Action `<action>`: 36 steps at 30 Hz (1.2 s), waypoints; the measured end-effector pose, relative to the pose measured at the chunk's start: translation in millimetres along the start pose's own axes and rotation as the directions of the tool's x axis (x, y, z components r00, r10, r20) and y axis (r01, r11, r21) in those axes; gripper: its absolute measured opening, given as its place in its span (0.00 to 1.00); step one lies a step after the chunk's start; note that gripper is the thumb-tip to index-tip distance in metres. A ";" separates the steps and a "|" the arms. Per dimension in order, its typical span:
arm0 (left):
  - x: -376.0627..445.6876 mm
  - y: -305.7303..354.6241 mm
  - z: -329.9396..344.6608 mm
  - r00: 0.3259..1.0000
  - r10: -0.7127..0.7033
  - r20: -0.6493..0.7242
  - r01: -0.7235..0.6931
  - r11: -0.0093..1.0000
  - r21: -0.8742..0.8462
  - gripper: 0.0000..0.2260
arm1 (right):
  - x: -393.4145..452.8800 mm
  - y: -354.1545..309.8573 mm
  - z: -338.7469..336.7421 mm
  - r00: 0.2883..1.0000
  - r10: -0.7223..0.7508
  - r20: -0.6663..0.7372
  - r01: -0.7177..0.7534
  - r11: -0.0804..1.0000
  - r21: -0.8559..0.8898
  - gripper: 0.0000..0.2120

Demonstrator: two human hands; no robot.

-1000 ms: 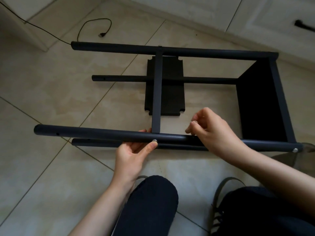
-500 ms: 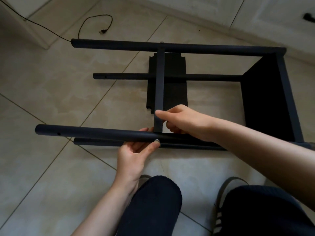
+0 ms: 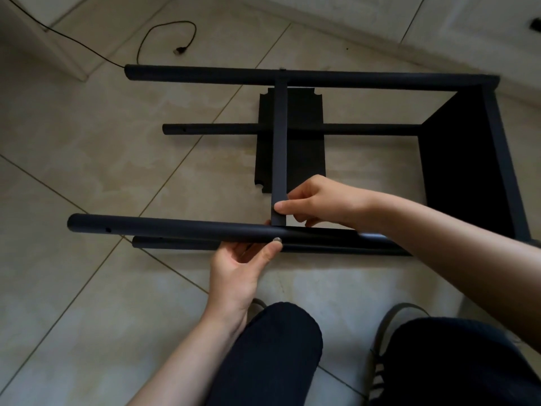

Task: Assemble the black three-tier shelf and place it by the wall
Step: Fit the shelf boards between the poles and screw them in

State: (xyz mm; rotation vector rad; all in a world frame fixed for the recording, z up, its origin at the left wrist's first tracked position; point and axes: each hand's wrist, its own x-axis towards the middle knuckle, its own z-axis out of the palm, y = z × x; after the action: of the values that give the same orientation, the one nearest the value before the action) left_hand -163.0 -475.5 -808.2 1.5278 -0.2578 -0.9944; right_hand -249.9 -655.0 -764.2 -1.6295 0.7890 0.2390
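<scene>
The black shelf frame lies on its side on the tiled floor. One shelf panel (image 3: 465, 171) is fitted at its right end. A flat crossbar (image 3: 279, 142) runs from the far pole (image 3: 351, 80) to the near pole (image 3: 175, 228). My left hand (image 3: 243, 265) holds the near pole from below, its thumb by a silver screw (image 3: 277, 239). My right hand (image 3: 316, 200) pinches the crossbar's near end. Two more poles (image 3: 222, 129) (image 3: 181, 244) lie lower. A loose black panel (image 3: 304, 142) lies flat on the floor beneath.
A black cable (image 3: 164, 30) with a plug lies on the tiles at the far left. White cabinet fronts (image 3: 439, 22) run along the back right. My knees (image 3: 275, 347) and a shoe (image 3: 392, 326) are at the bottom edge.
My right hand moved left from the near pole to the crossbar's near end and now pinches it. My left hand stayed under the near pole by the screw.
</scene>
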 end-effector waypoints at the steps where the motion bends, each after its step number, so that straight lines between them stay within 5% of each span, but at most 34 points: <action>1: -1.8 1.7 0.7 1.000 0.000 -0.012 0.000 1.000 0.023 0.26 | -0.3 -0.4 0.1 1.000 -0.007 0.009 0.007 1.000 -0.004 0.13; 6: -16.7 15.9 2.1 0.979 0.108 -0.171 -0.038 0.929 0.368 0.22 | -0.6 0.7 1.9 0.999 -0.040 0.010 0.040 0.999 -0.009 0.16; 10: -21.3 27.9 1.3 0.934 0.328 -0.139 -0.120 0.657 0.744 0.18 | -0.2 1.4 4.1 0.998 -0.051 -0.022 0.050 0.997 -0.054 0.18; 14: -15.0 41.9 -3.4 0.790 0.592 0.160 -0.402 0.303 0.864 0.15 | 0.9 0.3 2.0 0.997 -0.068 -0.030 0.065 0.991 -0.113 0.19; 18: 10.5 56.9 -14.1 0.691 0.528 0.493 -0.574 -0.014 0.819 0.22 | -1.7 0.8 -3.2 0.999 -0.037 0.022 0.039 0.995 -0.089 0.12; 22: 22.0 66.7 -15.2 0.766 0.315 0.560 -0.603 0.050 0.796 0.22 | 3.8 0.5 -9.1 0.994 0.021 -0.106 -0.021 1.000 0.002 0.09; 25: 24.7 64.9 -17.1 0.759 0.359 0.543 -0.606 0.087 0.791 0.17 | 11.3 -4.1 -9.9 0.973 0.059 -0.223 -0.043 0.996 0.076 0.11; 29: 26.8 62.7 -18.7 0.769 0.378 0.516 -0.592 0.117 0.797 0.17 | 12.3 -8.5 -11.5 0.977 0.115 -0.178 -0.097 0.989 0.109 0.11; 33: 36.2 69.1 -21.4 0.862 0.201 0.466 -0.502 0.201 0.841 0.23 | 13.1 -11.0 -10.3 0.983 0.104 -0.153 -0.104 0.995 0.005 0.08; 36: 42.5 65.7 -24.6 0.869 0.119 0.480 -0.494 0.246 0.834 0.33 | 13.0 -9.1 -6.7 0.984 0.126 -0.127 -0.129 0.992 -0.008 0.08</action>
State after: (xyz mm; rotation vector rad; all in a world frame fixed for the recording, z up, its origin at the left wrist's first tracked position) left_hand -95.4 -502.5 -770.3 2.2121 -1.6216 -0.7282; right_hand -236.5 -665.7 -762.8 -1.6233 0.9921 0.2354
